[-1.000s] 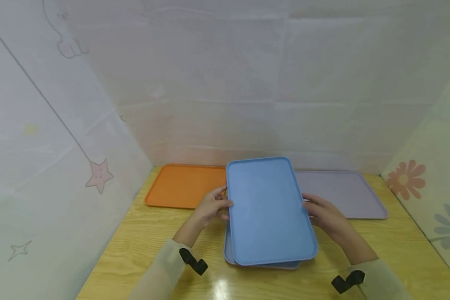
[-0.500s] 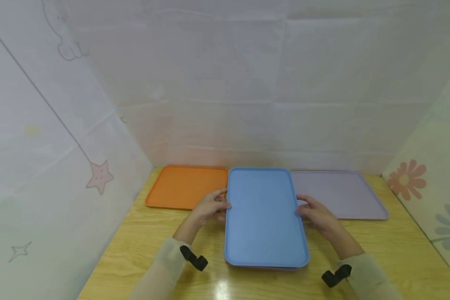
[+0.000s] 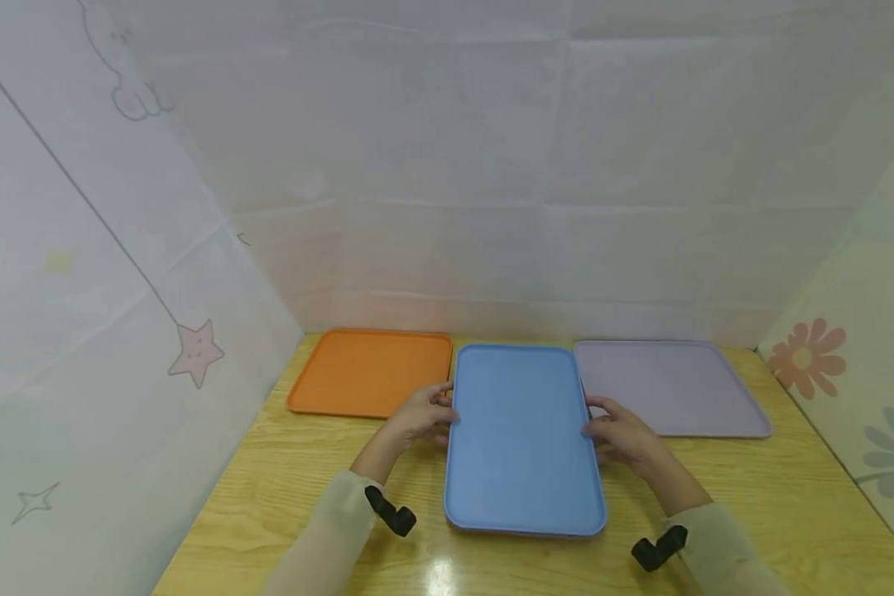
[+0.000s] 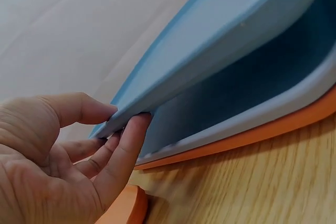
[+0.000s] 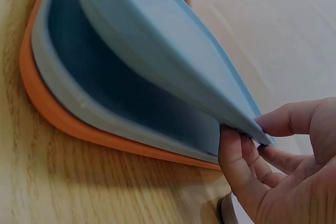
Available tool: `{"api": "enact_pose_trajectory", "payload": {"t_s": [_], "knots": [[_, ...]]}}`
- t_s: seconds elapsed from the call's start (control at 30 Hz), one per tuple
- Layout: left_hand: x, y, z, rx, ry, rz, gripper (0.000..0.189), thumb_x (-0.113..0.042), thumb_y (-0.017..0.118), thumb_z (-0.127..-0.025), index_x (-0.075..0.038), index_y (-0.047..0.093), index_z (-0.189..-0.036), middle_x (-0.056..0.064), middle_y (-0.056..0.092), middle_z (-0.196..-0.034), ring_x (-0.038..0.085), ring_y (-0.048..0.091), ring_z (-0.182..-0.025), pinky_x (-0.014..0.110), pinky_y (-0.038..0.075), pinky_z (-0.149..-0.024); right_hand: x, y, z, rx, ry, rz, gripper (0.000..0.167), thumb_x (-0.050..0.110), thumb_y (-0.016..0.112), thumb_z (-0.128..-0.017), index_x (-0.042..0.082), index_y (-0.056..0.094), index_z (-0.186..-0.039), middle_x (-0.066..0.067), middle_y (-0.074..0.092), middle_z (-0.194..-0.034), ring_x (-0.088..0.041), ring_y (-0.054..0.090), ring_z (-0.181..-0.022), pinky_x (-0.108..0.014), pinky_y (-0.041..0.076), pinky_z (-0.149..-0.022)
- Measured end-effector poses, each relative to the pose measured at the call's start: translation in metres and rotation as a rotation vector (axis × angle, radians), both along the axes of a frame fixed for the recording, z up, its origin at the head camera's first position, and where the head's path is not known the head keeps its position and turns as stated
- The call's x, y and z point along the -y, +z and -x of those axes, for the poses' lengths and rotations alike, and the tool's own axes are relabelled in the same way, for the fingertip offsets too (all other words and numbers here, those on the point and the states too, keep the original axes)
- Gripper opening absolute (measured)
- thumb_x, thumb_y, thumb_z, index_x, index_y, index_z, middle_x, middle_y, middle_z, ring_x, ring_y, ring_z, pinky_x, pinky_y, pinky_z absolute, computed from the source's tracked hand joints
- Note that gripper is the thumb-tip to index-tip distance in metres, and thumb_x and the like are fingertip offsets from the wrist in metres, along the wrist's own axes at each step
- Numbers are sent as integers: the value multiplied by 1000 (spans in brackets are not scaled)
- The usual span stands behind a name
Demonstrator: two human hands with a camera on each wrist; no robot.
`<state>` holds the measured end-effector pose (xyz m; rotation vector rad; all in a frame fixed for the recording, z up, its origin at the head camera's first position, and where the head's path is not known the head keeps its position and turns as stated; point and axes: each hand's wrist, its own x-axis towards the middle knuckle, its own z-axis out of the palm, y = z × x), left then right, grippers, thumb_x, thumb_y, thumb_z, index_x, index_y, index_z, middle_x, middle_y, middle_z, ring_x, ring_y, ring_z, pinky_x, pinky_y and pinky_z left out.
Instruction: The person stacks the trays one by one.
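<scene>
In the head view, both hands hold a blue rectangular tray (image 3: 523, 439) by its long sides. My left hand (image 3: 420, 414) pinches the left rim, with the thumb on top and fingers below. On the opposite rim, my right hand (image 3: 622, 434) grips the same way. The wrist views show the blue tray raised over a stack. Directly beneath it is a pale-rimmed tray (image 4: 262, 120), and under that an orange tray (image 5: 58, 121) lies on the wood. From the head, the blue tray hides nearly all of this stack.
Behind on the left, a second orange tray (image 3: 372, 372) lies flat on the wooden table (image 3: 290, 480). A lilac tray (image 3: 670, 389) lies at the back right. A pale cloth wall (image 3: 447, 165) stands behind them, with printed side walls left and right.
The blue tray was turned askew and higher. It has straightened and come down over the stack, its far edge shifting towards me. Both hands moved with it, the right one inwards.
</scene>
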<state>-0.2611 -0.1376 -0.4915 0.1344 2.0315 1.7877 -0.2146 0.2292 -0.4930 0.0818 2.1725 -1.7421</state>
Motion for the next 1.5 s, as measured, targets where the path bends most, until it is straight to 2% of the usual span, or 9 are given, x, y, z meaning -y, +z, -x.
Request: {"api": "enact_pose_trajectory", "payload": {"t_s": [0.2, 0.43, 0.93, 1.17, 1.37, 1.5], "knots": [[-2, -7, 1, -39, -10, 60, 78, 0, 71, -88, -1, 33, -156, 17, 52, -112, 23, 60, -88, 47, 62, -68, 1, -5, 0, 8, 4, -37, 73, 6, 63, -93, -3, 27, -155, -23, 63, -114, -29, 65, -98, -49, 58, -86], [-3, -12, 3, -53, -28, 137, 76, 0, 70, -88, 3, 34, -155, 15, 54, -111, 21, 61, -81, 40, 62, -65, 1, -10, 2, -9, 9, -116, 72, 5, 65, -91, -6, 31, -153, -20, 62, -109, -25, 64, -94, -41, 58, -78], [-9, -10, 2, -58, -1, 207, 73, 4, 67, -88, 3, 36, -154, 12, 52, -105, 20, 60, -72, 32, 59, -55, 5, -11, 5, -10, 21, -220, 70, 7, 68, -90, -6, 37, -151, -14, 62, -100, -22, 65, -85, -37, 60, -75], [-9, -12, 0, -92, 0, 262, 72, 2, 68, -88, 4, 38, -153, 15, 56, -108, 20, 62, -80, 37, 61, -64, 7, -13, 6, -29, 20, -207, 71, 6, 70, -89, -7, 37, -150, -15, 61, -95, -23, 65, -82, -39, 60, -72], [-8, -11, -6, -121, -72, 283, 79, 1, 71, -87, 2, 32, -155, 19, 63, -110, 24, 65, -90, 45, 60, -77, 8, -15, 6, -33, 15, -207, 71, 4, 69, -90, -9, 35, -151, -15, 60, -93, -23, 64, -80, -38, 60, -71], [-8, -13, -9, -107, -109, 258, 84, 5, 71, -85, 1, 27, -158, 21, 63, -111, 26, 66, -90, 49, 60, -75, 5, -15, 5, -41, 38, -223, 70, 6, 69, -91, -9, 35, -150, -15, 62, -95, -22, 65, -81, -39, 60, -73]]}}
